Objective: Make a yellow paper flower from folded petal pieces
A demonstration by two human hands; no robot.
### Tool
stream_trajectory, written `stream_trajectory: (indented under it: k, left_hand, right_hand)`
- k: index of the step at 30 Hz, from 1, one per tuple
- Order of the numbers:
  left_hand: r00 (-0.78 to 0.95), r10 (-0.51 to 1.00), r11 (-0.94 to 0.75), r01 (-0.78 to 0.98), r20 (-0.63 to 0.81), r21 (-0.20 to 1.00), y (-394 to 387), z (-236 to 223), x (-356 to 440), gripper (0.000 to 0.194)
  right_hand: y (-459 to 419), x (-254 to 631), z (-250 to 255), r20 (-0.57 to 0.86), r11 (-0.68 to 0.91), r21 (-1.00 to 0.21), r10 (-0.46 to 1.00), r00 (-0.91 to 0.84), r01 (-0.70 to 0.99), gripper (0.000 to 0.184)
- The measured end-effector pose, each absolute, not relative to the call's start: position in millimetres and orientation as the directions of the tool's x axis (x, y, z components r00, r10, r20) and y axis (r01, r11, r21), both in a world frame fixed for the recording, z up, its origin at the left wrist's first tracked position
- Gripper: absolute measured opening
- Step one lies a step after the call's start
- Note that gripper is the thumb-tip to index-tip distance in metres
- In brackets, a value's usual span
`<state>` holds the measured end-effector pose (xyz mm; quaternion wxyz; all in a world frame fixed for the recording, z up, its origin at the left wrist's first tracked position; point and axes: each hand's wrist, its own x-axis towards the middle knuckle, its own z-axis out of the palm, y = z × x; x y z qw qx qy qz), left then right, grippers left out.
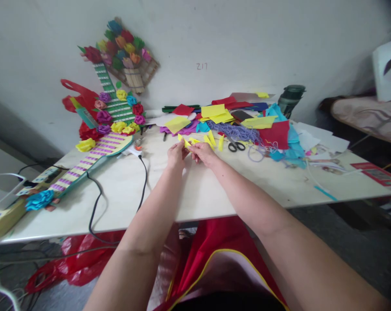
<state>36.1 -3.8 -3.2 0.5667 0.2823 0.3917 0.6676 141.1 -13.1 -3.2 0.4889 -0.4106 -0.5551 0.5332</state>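
Note:
Over the middle of the white table, my left hand and my right hand meet and pinch one small yellow paper piece between their fingertips. Several more folded yellow pieces lie on the table just beyond my hands. Black-handled scissors rest to the right of those pieces.
A heap of coloured paper sheets and purple yarn fills the far right. A guitar-shaped craft with paper roses lies at the left, another leans on the wall. A black cable crosses the table. A dark bottle stands behind.

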Motion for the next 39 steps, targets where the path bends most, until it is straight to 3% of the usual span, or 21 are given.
stream_trajectory:
  k: [6,16,25,33,39]
  left_hand:
    - [-0.225,0.972,-0.069,-0.537,-0.064,0.841,-1.7,-4.1,34.2,0.026]
    - [-0.215,0.976,-0.070,-0.486,-0.042,0.871,-1.1,-7.0,32.8,0.033]
    - [-0.266,0.961,-0.065,-0.471,-0.071,0.880,0.1,-5.6,35.1,0.028]
    - [-0.247,0.969,-0.093,-0.442,-0.021,0.892,-1.0,-7.1,30.8,0.031]
    - [-0.194,0.979,-0.139,-0.374,0.069,0.917,-2.7,-8.8,30.2,0.038]
  right_hand:
    - [-9.7,142.0,-6.1,0.051,0.020,-0.992,0.968,-0.247,-0.127,0.025]
    - [-7.2,137.6,-4.8,0.092,0.066,-0.992,0.962,-0.255,-0.107,0.027]
    - [-9.2,138.1,0.7,-0.019,-0.075,-0.983,0.951,-0.310,-0.169,0.054]
    - [-8.2,138.2,0.5,-0.038,-0.072,-0.984,0.977,-0.209,-0.162,0.042]
    - [-4.4,136.5,-5.8,0.035,0.013,-0.993,0.981,-0.188,-0.119,0.023]
